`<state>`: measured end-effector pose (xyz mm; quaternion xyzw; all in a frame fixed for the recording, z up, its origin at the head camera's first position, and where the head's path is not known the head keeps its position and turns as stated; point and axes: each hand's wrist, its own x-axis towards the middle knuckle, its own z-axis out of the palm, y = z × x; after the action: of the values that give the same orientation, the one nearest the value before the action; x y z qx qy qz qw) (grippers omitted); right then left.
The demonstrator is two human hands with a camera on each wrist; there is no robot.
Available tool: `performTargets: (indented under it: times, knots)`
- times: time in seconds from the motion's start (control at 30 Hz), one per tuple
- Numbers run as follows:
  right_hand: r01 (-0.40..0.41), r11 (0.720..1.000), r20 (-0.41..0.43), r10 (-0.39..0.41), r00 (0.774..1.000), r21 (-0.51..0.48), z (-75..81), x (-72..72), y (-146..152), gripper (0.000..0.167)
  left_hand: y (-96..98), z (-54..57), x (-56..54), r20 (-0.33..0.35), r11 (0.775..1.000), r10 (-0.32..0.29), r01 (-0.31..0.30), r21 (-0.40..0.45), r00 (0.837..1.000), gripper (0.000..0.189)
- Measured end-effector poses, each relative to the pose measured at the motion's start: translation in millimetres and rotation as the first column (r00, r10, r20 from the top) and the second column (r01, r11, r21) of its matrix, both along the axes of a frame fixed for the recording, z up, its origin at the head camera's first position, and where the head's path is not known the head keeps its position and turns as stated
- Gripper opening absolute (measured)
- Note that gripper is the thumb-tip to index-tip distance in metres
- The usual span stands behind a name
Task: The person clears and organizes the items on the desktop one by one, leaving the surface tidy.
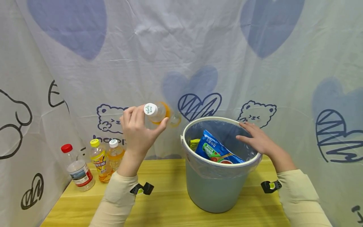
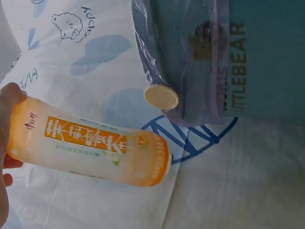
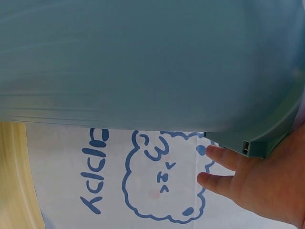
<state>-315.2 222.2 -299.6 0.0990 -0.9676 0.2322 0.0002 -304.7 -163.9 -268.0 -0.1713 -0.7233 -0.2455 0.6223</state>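
In the head view my left hand (image 1: 139, 129) grips a clear plastic drink bottle (image 1: 159, 112) with a white cap and orange label, raised left of the bin and above its rim. The left wrist view shows the bottle (image 2: 95, 143) lengthwise, its bottom end pointing away from the hand. My right hand (image 1: 256, 137) rests at the right rim of a grey-green trash bin (image 1: 215, 186), fingers fairly straight. In the right wrist view two of the right hand's fingers (image 3: 217, 182) extend outside the bin wall, below the rim. A blue snack packet (image 1: 214, 148) lies inside the lined bin.
At the table's left stand a red-capped bottle (image 1: 80, 173), a yellow-capped bottle (image 1: 100, 162) and a white-capped bottle (image 1: 115, 154). A yellow-green packet (image 1: 194, 144) is also in the bin. A printed cloth (image 1: 181, 47) hangs behind the wooden table (image 1: 158, 195).
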Motion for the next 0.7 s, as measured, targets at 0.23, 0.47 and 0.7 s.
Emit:
performTargets:
  times: [0.23, 0.47, 0.7]
  knots:
    - [0.005, 1.000, 0.005, -0.005, 1.000, 0.003, 0.6, 0.9, 0.2, 0.079, 15.4, 5.7, 1.7, -0.108, 0.994, -0.100, 0.104, 0.025, 0.989, 0.056]
    - [0.003, 1.000, -0.001, -0.003, 1.000, 0.011, -0.2, 0.2, 0.7, 0.079, 30.2, -0.3, 4.4, -0.066, 0.989, -0.145, 0.145, -0.004, 0.987, 0.058]
    - [-0.001, 1.000, 0.000, 0.001, 1.000, 0.000, 0.4, 0.3, 0.6, 0.079, 40.0, -8.3, 6.1, 0.005, 0.984, -0.149, 0.149, -0.102, 0.989, 0.063]
